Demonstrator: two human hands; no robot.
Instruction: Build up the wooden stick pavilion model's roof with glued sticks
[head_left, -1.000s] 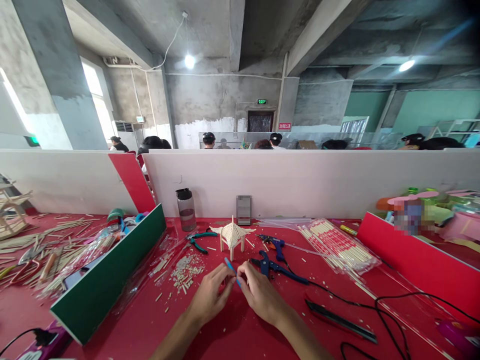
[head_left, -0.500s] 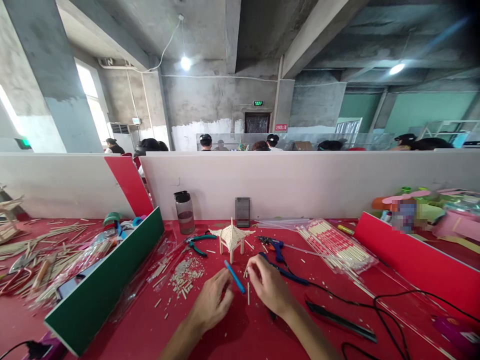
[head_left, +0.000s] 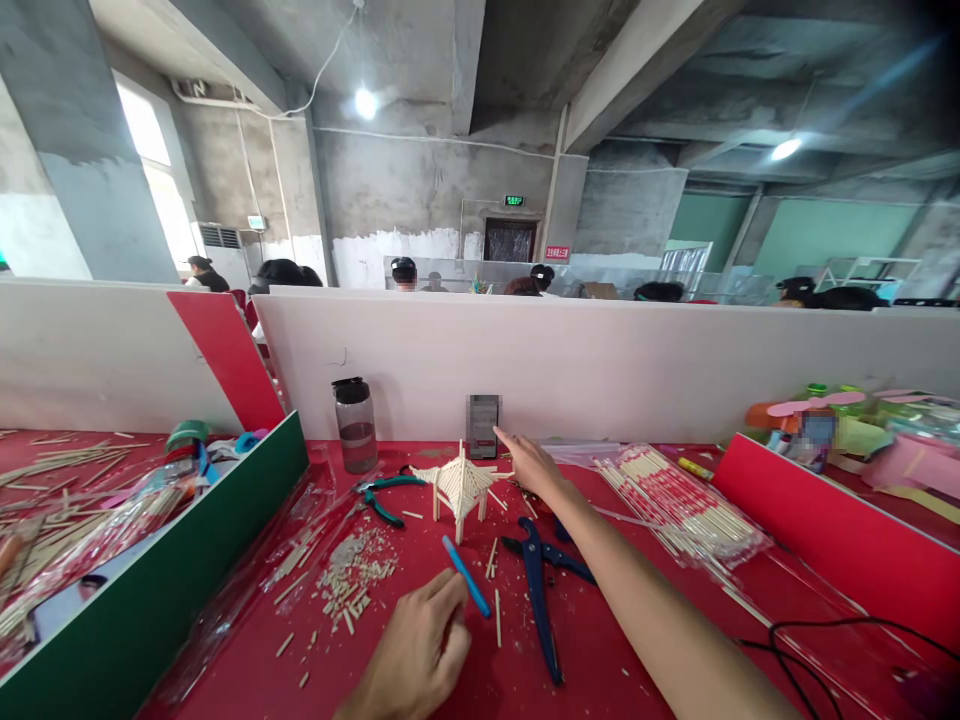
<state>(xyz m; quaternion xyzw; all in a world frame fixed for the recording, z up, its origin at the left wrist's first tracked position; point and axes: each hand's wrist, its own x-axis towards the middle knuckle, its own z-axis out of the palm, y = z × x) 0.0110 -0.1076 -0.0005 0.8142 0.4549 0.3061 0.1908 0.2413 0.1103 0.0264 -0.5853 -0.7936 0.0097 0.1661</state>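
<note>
My right hand [head_left: 531, 462] reaches forward with its index finger stretched out. Its fingertip is at the right edge of a smartphone [head_left: 483, 440] leaning upright on the partition; whether it touches the screen I cannot tell. Nothing shows in that hand. My left hand [head_left: 420, 635] rests on the red table, fingers curled in, with nothing visible in it. Just beyond its knuckles lies a blue pen [head_left: 466, 577]. Between the hands and phone stands a small pavilion model made of wooden sticks [head_left: 459, 487]. A blue-handled cutter [head_left: 538, 595] lies open under my right forearm.
Green-handled pliers [head_left: 386, 500] and cut stick bits [head_left: 356, 575] lie left of the model. A water bottle [head_left: 355, 425] stands by the partition [head_left: 637, 365]. Bagged sticks [head_left: 675, 495] lie right. Green [head_left: 187, 560] and red [head_left: 832, 525] dividers flank the workspace; black cables [head_left: 840, 625] lie at right.
My right hand has moved from beside the pen forward to the phone, uncovering the cutter. The left hand has drawn slightly back and curled more. The view has shifted a little.
</note>
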